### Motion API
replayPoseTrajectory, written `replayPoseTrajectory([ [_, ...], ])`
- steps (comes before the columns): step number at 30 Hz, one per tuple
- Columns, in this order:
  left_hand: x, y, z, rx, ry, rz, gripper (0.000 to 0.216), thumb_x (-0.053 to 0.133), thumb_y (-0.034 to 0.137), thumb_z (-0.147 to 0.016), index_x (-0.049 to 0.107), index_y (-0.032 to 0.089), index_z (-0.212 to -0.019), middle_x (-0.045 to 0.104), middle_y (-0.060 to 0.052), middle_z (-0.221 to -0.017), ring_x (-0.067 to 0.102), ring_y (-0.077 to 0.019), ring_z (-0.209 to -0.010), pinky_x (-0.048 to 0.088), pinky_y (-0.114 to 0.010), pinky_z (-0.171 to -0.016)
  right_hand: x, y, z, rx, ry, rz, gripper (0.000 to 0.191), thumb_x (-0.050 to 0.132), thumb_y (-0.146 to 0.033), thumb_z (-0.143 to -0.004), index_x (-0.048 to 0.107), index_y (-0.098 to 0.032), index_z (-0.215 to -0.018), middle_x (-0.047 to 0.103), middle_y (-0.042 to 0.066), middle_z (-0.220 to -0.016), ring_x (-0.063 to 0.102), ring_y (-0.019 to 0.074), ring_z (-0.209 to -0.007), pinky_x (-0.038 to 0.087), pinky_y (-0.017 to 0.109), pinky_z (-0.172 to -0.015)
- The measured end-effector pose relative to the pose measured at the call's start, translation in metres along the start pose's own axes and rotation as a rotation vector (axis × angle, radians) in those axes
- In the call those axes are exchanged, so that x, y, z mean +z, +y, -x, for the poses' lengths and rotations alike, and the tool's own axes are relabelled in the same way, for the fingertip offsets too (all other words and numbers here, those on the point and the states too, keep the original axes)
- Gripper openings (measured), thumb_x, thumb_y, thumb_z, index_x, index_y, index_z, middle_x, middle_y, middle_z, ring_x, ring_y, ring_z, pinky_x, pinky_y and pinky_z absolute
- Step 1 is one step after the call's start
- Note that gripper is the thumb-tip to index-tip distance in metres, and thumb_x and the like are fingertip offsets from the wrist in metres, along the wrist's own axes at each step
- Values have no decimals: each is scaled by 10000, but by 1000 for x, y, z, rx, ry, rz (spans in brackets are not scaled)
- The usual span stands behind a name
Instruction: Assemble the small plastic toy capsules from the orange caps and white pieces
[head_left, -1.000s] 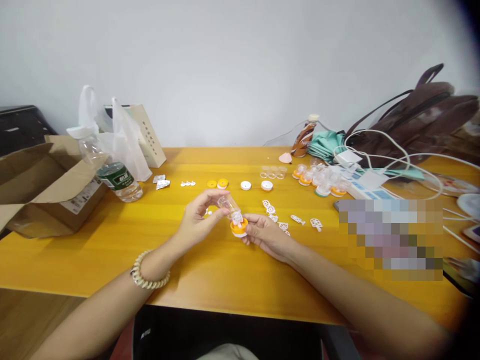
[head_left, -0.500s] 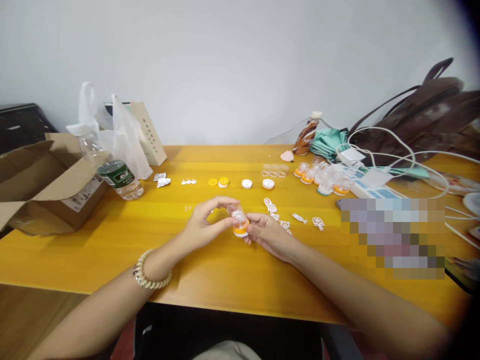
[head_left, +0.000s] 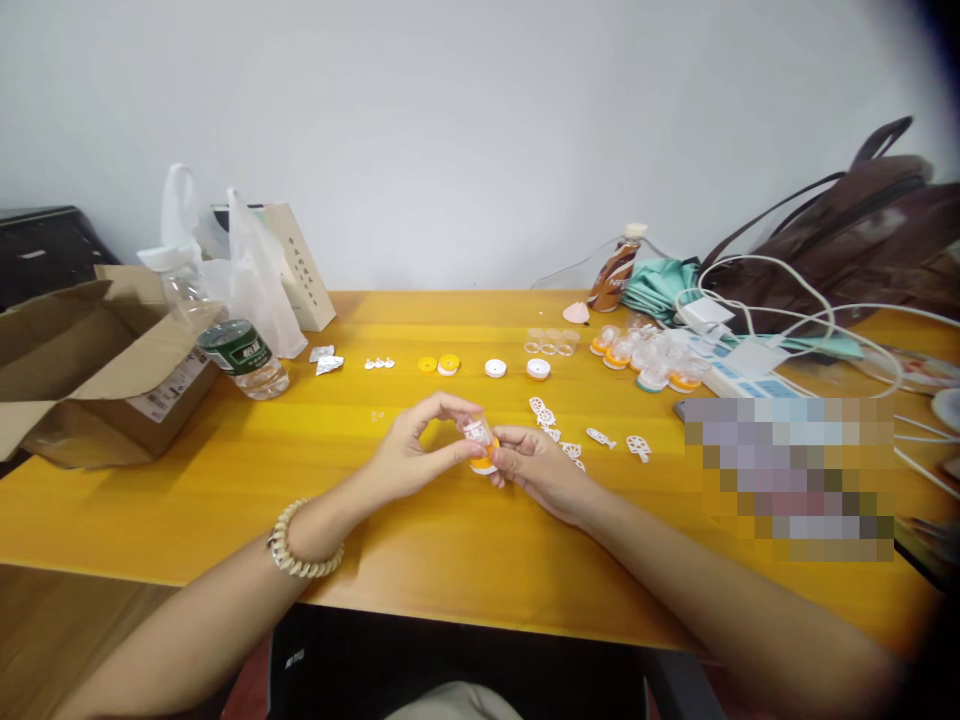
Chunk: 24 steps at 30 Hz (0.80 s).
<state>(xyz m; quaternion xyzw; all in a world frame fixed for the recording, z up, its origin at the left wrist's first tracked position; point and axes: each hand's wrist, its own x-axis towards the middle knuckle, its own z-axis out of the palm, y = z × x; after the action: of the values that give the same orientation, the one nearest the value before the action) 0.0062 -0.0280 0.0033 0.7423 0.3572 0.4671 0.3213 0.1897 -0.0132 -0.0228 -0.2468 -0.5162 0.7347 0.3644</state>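
Between my two hands, just above the table, is a small clear plastic capsule toy (head_left: 483, 462) with an orange and white base and a white piece inside. My left hand (head_left: 422, 445) curves round its clear upper part with thumb and fingertips closed on it. The base is pinched by my right hand (head_left: 534, 465) from the right. Flat white cut-out pieces (head_left: 547, 418) lie right of my hands. Farther back stand round white caps (head_left: 495, 369), yellow discs (head_left: 448, 364), clear cups (head_left: 550, 345) and small white parts (head_left: 379, 364).
Several finished-looking clear toys (head_left: 652, 360) cluster at the back right, by a power strip (head_left: 727, 380) with white cables. A brown bottle (head_left: 616, 270) stands behind. On the left are a water bottle (head_left: 240, 345), a cardboard box (head_left: 165, 370) and a plastic bag (head_left: 259, 280).
The left fingers and thumb have shifted slightly on the clear part of the toy, which stays between both hands. The whole view has drifted a little; the table items stay put.
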Motion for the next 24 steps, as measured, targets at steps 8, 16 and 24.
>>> replayPoseTrajectory([
  [8,-6,3,-1,-71,-120,163,243,608,275,-809,600,191,-1036,638,-71,-967,587,-170,-893,458,-323,-845,1,2,2,-6,-7,23,328,752,-422,-637,681,-146,-799,607,-7,-686,477,62,-528,372,206,-520],
  [16,-5,-2,-4,-61,-128,329,230,656,309,-771,641,239,-989,598,-56,-1012,576,-166,-915,474,-302,-828,2,2,2,5,-13,39,322,736,-417,-662,680,-145,-826,601,-1,-700,479,67,-539,377,206,-527],
  [24,-16,-2,-5,-137,-274,437,515,668,418,-737,532,270,-1210,503,-101,-1262,503,-246,-1122,434,-381,-927,3,3,1,4,-33,46,317,724,-431,-675,682,-149,-814,598,-8,-685,480,63,-542,364,201,-524],
])
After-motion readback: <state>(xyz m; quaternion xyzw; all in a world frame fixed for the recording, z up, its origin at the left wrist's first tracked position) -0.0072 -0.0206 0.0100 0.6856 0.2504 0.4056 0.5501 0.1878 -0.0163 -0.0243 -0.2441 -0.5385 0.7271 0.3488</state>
